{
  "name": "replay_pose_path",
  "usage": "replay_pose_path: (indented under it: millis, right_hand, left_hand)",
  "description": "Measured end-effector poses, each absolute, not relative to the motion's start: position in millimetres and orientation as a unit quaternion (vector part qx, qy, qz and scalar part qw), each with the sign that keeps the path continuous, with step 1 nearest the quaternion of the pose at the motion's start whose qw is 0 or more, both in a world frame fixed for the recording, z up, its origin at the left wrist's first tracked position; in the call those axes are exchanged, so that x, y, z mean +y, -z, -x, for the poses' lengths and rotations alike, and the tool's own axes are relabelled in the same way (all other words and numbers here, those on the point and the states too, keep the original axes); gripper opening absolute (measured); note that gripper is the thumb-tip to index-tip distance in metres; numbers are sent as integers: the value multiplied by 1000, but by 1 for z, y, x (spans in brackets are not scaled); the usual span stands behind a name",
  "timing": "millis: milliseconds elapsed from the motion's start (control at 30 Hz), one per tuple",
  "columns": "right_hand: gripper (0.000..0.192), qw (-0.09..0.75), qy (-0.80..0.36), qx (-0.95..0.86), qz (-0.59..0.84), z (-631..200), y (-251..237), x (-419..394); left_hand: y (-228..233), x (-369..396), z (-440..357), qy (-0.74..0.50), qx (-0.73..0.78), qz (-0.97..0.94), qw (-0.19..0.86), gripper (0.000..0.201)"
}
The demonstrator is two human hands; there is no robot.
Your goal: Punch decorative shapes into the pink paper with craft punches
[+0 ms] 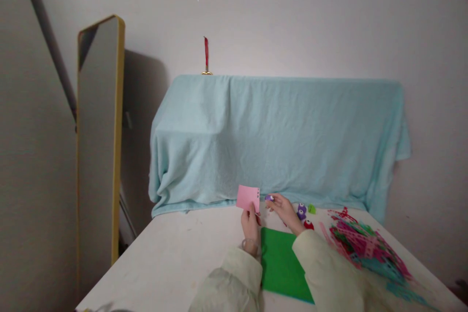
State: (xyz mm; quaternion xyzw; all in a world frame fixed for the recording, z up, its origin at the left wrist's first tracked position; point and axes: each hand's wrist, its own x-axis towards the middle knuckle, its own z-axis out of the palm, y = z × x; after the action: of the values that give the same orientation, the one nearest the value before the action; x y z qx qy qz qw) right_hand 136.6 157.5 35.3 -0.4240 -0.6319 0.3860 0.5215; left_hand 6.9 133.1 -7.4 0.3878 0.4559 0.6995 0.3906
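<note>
My left hand [250, 226] pinches the lower edge of a pink square of paper [246, 197], which has a short row of small holes near its upper right edge. Just to the right, my right hand [285, 208] grips a small purple craft punch [269, 198] between its fingertips, apart from the paper. Behind the left fingers something dark red is partly hidden. Another purple punch [301, 211] and a red one [309, 224] stand by my right wrist, with a small green piece [311, 208] beside them. Below both hands lies a green sheet [281, 263].
A heap of colourful perforated paper strips [369, 246] covers the right side of the white table [175, 263]. A light blue cloth [285, 136] drapes over a bulky thing along the table's back edge. On the left stands a tall gold-framed mirror [98, 146].
</note>
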Motion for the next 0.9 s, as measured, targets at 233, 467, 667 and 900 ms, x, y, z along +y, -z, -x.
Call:
replay_pose_path:
  millis: [233,467,667,900]
  right_hand:
    - [54,630,-435,-490,418,-149,-20,109]
    - [51,665,-436,-460,395,-144,2,114]
    - [37,662,-505,-443,332,-140,-4,111]
    - [41,678,-491,-433,334,-142,-16,107]
  left_hand:
    - [4,130,-13,-648,475,-453,386,51]
    - [3,125,-14,-598,475,-526,375,48]
    - [4,125,-11,-563,495,-561,352,48]
    - [-3,114,-13,-567,486,-592,303,46]
